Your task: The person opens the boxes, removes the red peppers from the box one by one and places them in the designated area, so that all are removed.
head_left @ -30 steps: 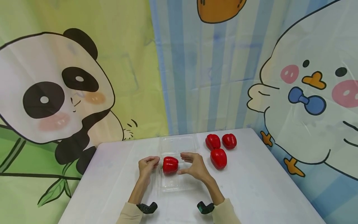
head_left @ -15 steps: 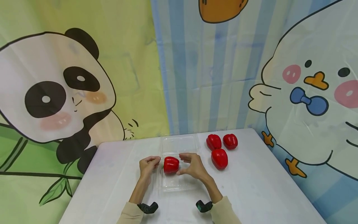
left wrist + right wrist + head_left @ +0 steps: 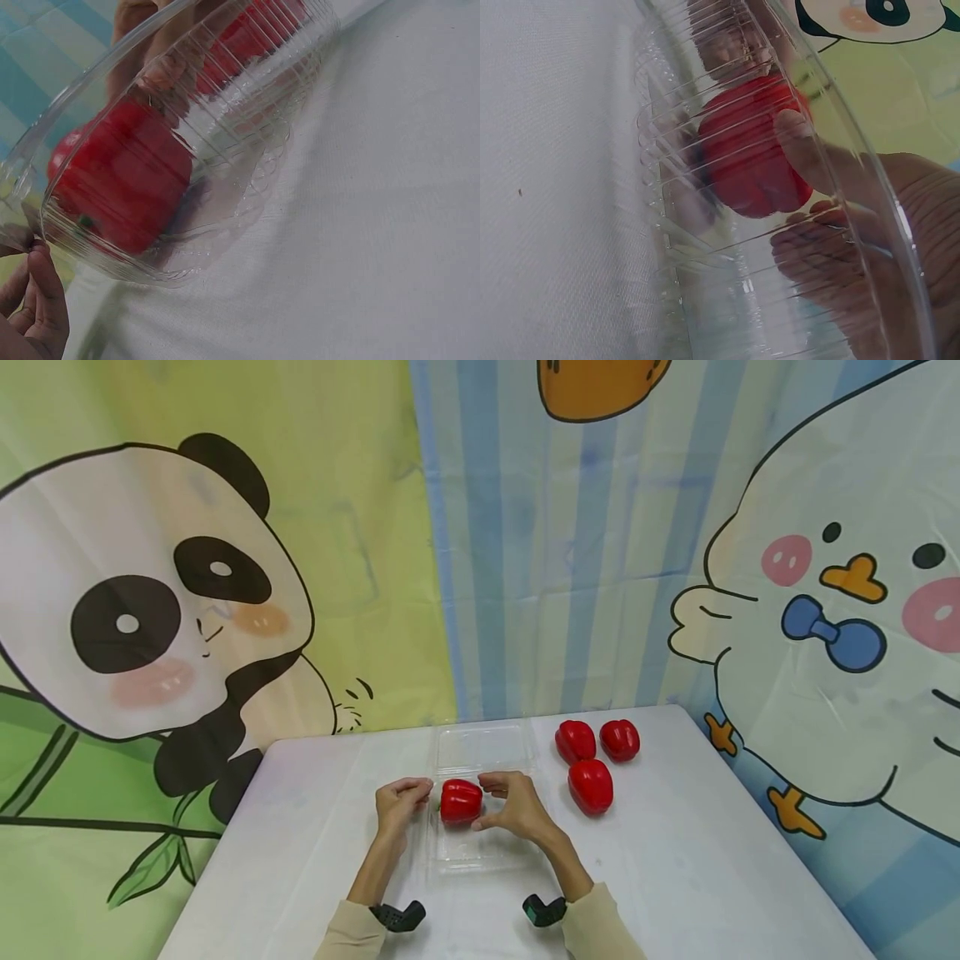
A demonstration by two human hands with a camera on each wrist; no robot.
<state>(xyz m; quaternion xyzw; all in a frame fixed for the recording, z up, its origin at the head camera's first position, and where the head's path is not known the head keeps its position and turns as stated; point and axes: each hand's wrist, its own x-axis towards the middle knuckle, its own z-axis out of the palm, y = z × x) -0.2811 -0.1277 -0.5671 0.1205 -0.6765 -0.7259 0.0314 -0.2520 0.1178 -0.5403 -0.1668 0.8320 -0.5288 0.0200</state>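
A red bell pepper [image 3: 461, 802] lies on its side in the clear plastic clamshell box [image 3: 491, 853], near the left end, its green stem facing left. My left hand [image 3: 399, 803] pinches the box's left rim between thumb and fingertips, as the left wrist view shows at the hand [image 3: 37, 307]. On the pepper's right side is my right hand [image 3: 521, 806], thumb and fingers spread apart in a curve. In the right wrist view its thumb [image 3: 799, 142] overlaps the pepper [image 3: 757, 150]; whether they touch I cannot tell.
The box's lid [image 3: 480, 747] lies folded back toward the curtain. Right of the box, a red pepper [image 3: 591, 787] sits in front of a second pepper [image 3: 576, 742] and a third pepper [image 3: 619, 740] on the white table [image 3: 675, 860]. A cartoon curtain [image 3: 517, 543] hangs behind.
My right hand has edged slightly left, closer around the pepper. My left hand keeps its pinch on the box rim. The head view has shifted a little.
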